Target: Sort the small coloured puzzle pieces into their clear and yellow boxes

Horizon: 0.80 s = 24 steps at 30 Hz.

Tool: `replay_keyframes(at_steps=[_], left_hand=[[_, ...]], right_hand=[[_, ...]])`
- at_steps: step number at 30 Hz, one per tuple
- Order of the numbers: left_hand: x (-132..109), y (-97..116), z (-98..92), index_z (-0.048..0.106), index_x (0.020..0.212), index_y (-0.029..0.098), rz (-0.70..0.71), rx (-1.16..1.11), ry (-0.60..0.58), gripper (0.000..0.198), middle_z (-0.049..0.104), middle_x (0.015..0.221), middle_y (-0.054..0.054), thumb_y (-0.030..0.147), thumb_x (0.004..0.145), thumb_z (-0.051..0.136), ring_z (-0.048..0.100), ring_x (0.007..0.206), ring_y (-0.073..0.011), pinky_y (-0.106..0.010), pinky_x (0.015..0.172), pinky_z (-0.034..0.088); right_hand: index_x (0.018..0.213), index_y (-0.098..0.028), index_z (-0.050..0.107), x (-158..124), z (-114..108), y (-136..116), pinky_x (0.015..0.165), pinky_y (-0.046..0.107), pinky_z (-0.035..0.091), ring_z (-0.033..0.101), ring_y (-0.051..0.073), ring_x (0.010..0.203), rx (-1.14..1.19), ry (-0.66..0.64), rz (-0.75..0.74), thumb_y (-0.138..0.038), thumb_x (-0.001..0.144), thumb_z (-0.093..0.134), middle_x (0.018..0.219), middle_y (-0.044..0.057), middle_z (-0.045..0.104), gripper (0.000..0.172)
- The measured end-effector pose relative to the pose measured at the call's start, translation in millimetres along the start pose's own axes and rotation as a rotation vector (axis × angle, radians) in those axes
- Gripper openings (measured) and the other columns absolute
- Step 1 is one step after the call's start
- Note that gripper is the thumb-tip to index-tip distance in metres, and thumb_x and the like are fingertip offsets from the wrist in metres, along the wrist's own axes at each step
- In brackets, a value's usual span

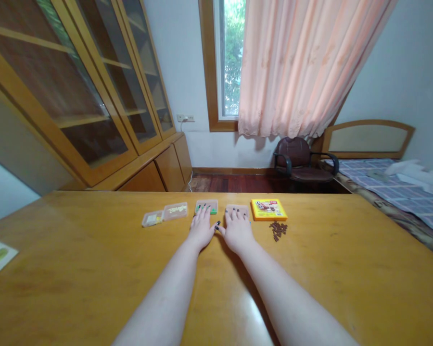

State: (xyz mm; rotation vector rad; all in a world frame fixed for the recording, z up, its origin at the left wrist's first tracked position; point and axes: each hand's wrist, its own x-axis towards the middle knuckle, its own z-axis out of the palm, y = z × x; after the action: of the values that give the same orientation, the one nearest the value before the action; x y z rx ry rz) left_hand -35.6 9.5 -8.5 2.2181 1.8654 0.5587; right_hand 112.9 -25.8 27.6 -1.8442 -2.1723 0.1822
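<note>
Both my hands reach forward over the wooden table (137, 269), palms down, with the thumbs close together. My left hand (202, 228) lies with fingers stretched at a small clear plastic box (206, 203) that has green pieces in it. My right hand (237, 228) is spread at a second clear plastic box (244, 208), its fingers covering much of that box. Right of it are a yellow box with printed pictures (269, 210) and a loose pile of small brown pieces (278, 229). I cannot tell how firmly either hand touches its box.
Left of my hands lie an open clear container (175, 210) with pale pieces and a smaller case (152, 218). A white tray (0, 257) sits at the left edge. Beyond the table are a glass-door cabinet (94, 96), a chair (299, 158) and a bed (393, 180).
</note>
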Motion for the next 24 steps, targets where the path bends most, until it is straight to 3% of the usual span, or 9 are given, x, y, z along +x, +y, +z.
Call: replay_keyframes(at_steps=[4,7,11,15,20,22,24], left_hand=[[1,1,0.5,0.029,0.138,0.015,0.005,0.005,-0.007,0.063,0.022,0.149,-0.011,0.036,0.082,0.047,0.015,0.137,-0.0278,-0.045,0.109,0.018],[1,3,-0.6,0.030,0.138,0.016,0.009,-0.004,0.007,0.064,0.023,0.148,-0.011,0.038,0.081,0.048,0.016,0.137,-0.0283,-0.045,0.109,0.018],[1,6,-2.3,0.032,0.137,0.017,-0.008,-0.015,0.012,0.063,0.025,0.148,-0.011,0.036,0.080,0.050,0.017,0.137,-0.0280,-0.045,0.109,0.020],[2,9,-4.9,0.035,0.136,0.019,-0.034,-0.027,0.008,0.060,0.027,0.147,-0.010,0.034,0.079,0.050,0.020,0.136,-0.0284,-0.048,0.107,0.024],[2,12,-13.8,0.049,0.127,0.020,-0.019,-0.102,0.106,0.050,0.041,0.140,-0.009,0.026,0.078,0.051,0.025,0.134,-0.0290,-0.050,0.108,0.022],[1,15,-17.5,0.049,0.127,0.021,0.087,-0.222,0.183,0.046,0.045,0.137,-0.007,0.026,0.080,0.049,0.026,0.134,-0.0256,-0.046,0.110,0.019],[-1,18,-18.9,0.046,0.130,0.022,0.204,-0.410,0.186,0.047,0.044,0.138,-0.005,0.031,0.083,0.048,0.029,0.133,-0.0218,-0.041,0.111,0.020]], right_hand=[[0.124,-0.013,0.051,-6,-3,-2,0.101,0.046,0.022,0.041,0.032,0.120,0.006,0.066,0.028,-0.050,0.088,0.035,0.129,0.020,0.049,0.055],[0.125,-0.014,0.049,-2,-7,12,0.104,0.045,0.015,0.035,0.029,0.126,0.011,0.145,0.072,-0.044,0.089,0.036,0.134,0.017,0.044,0.049],[0.134,-0.015,0.039,11,-11,34,0.105,0.050,0.009,0.025,0.030,0.132,0.010,0.032,0.082,-0.047,0.083,0.045,0.143,0.018,0.032,0.061],[0.129,-0.018,0.044,23,-15,44,0.105,0.049,0.009,0.035,0.028,0.126,-0.004,-0.037,-0.061,-0.043,0.082,0.051,0.132,0.015,0.046,0.054],[0.121,-0.020,0.054,30,-24,48,0.099,0.040,0.026,0.052,0.025,0.105,0.071,0.033,-0.097,-0.045,0.078,0.057,0.109,0.013,0.059,0.050],[0.124,-0.021,0.052,26,-27,53,0.095,0.036,0.033,0.052,0.023,0.104,0.192,0.118,-0.069,-0.043,0.079,0.056,0.110,0.012,0.058,0.050],[0.126,-0.021,0.050,16,-28,58,0.093,0.034,0.037,0.051,0.021,0.104,0.336,0.168,-0.064,-0.040,0.082,0.054,0.112,0.010,0.057,0.048]])
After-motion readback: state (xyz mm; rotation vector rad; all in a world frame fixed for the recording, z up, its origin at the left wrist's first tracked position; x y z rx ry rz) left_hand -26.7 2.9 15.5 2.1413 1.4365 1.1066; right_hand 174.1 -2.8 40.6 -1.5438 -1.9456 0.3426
